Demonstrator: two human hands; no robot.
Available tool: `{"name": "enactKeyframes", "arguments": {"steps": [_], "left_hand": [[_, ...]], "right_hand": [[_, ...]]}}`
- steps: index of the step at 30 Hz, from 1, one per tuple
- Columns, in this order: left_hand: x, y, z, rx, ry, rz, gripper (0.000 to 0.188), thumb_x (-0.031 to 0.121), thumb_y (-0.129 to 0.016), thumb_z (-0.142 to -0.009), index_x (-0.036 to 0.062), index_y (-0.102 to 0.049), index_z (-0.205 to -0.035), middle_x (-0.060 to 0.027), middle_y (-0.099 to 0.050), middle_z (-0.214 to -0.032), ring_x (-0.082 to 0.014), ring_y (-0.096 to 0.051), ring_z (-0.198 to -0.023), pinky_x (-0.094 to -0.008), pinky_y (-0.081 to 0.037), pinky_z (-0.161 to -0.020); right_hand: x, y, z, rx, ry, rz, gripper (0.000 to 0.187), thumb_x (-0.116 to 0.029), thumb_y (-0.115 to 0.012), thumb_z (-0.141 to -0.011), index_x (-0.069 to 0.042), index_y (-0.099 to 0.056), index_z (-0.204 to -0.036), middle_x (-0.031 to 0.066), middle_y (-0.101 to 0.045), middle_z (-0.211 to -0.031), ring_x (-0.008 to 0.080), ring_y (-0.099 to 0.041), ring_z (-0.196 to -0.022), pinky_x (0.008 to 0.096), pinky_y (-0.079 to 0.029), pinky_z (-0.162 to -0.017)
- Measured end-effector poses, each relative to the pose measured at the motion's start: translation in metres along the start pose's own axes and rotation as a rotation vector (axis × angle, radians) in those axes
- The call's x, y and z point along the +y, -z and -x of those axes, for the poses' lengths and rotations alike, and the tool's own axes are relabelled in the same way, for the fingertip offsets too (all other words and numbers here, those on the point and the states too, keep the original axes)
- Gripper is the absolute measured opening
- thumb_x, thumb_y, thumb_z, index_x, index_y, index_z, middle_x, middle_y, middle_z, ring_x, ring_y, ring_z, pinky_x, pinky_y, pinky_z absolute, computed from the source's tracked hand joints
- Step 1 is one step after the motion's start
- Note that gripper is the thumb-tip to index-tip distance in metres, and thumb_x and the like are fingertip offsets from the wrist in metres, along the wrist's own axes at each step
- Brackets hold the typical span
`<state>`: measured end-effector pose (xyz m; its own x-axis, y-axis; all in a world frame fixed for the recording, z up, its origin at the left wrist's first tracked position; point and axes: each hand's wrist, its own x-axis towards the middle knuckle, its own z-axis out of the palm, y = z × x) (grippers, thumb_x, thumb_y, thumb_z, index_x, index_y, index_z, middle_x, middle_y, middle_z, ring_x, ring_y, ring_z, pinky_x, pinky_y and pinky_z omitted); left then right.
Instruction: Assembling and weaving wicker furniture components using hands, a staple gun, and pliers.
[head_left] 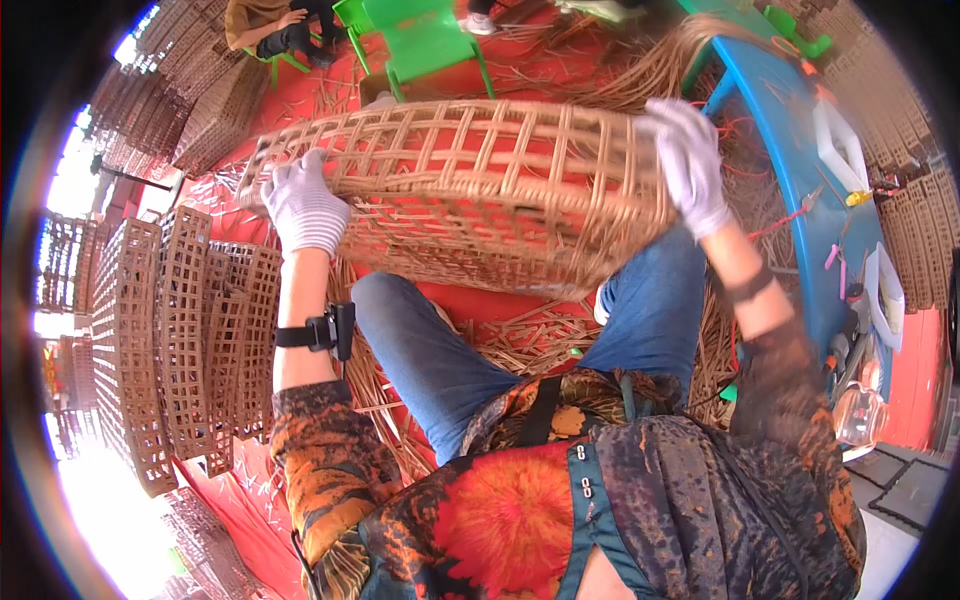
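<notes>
A large rectangular brown woven basket (pixel 480 185) with an open lattice is held up, tilted, in front of my knees. My left hand (pixel 305 205), in a white striped knit glove, is closed over the rim at its left end. At the right end my right hand (pixel 688 170), gloved the same way, is on the corner; it is smeared by motion, but it seems to grip the edge there. The basket's right part is blurred too. Red floor shows through the weave.
Stacks of similar lattice baskets (pixel 130 340) stand at my left. A blue table (pixel 770 130) with tools and white trays runs along my right. Loose strips (pixel 535 340) litter the red floor. Ahead are a green chair (pixel 420 40) and a seated person (pixel 280 25).
</notes>
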<state>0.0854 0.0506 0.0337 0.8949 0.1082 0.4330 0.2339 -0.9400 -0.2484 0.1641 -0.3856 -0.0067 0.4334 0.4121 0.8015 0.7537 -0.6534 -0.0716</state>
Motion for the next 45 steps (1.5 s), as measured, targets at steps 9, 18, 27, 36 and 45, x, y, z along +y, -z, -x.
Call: {"name": "enactKeyframes", "arguments": {"steps": [9, 18, 27, 36, 45], "left_hand": [[0.011, 0.018, 0.048, 0.071, 0.07, 0.166, 0.055, 0.02, -0.076, -0.064, 0.0275, -0.063, -0.117, -0.0064, -0.063, -0.101, -0.0285, -0.054, -0.103, -0.0445, -0.038, -0.096], [-0.006, 0.018, 0.078, 0.169, -0.029, 0.572, 0.041, 0.016, -0.081, -0.057, 0.0165, -0.072, -0.097, -0.0047, -0.058, -0.102, -0.0257, -0.052, -0.1, -0.0405, -0.041, -0.091], [-0.007, 0.016, 0.071, 0.127, 0.054, 0.699, 0.036, 0.012, -0.083, -0.055, 0.0116, -0.071, -0.089, -0.0064, -0.061, -0.085, -0.0237, -0.059, -0.082, -0.0326, -0.05, -0.071], [-0.007, 0.0, 0.082, 0.39, -0.104, 0.553, 0.039, 0.012, -0.08, -0.057, 0.0124, -0.071, -0.095, -0.0036, -0.062, -0.091, -0.0252, -0.056, -0.089, -0.0374, -0.044, -0.083], [-0.012, -0.013, 0.095, 0.518, -0.197, 0.481, 0.048, 0.012, -0.077, -0.06, 0.0112, -0.067, -0.107, -0.0025, -0.061, -0.104, -0.0257, -0.055, -0.096, -0.0376, -0.044, -0.086]], "right_hand": [[-0.012, -0.048, -0.08, 0.006, -0.042, -0.14, 0.024, -0.03, -0.061, -0.086, -0.008, -0.067, -0.095, 0.0105, -0.066, -0.095, 0.0302, -0.062, -0.091, 0.04, -0.048, -0.085], [-0.161, -0.099, -0.076, -0.272, 0.182, -0.27, 0.035, -0.04, -0.072, -0.073, -0.011, -0.065, -0.093, 0.0054, -0.06, -0.09, 0.0255, -0.055, -0.092, 0.0428, -0.043, -0.085], [-0.178, -0.115, -0.081, -0.286, 0.124, -0.375, 0.026, -0.032, -0.073, -0.073, -0.012, -0.06, -0.083, 0.0069, -0.058, -0.086, 0.027, -0.055, -0.09, 0.0423, -0.043, -0.082], [-0.204, -0.119, -0.089, -0.181, 0.301, -0.27, 0.036, -0.027, -0.074, -0.07, -0.013, -0.064, -0.101, 0.0051, -0.056, -0.089, 0.025, -0.053, -0.089, 0.0398, -0.043, -0.082], [-0.226, -0.136, -0.089, -0.119, 0.367, -0.251, 0.021, -0.02, -0.067, -0.075, -0.014, -0.065, -0.095, 0.0025, -0.054, -0.083, 0.0213, -0.052, -0.082, 0.0352, -0.045, -0.069]]}}
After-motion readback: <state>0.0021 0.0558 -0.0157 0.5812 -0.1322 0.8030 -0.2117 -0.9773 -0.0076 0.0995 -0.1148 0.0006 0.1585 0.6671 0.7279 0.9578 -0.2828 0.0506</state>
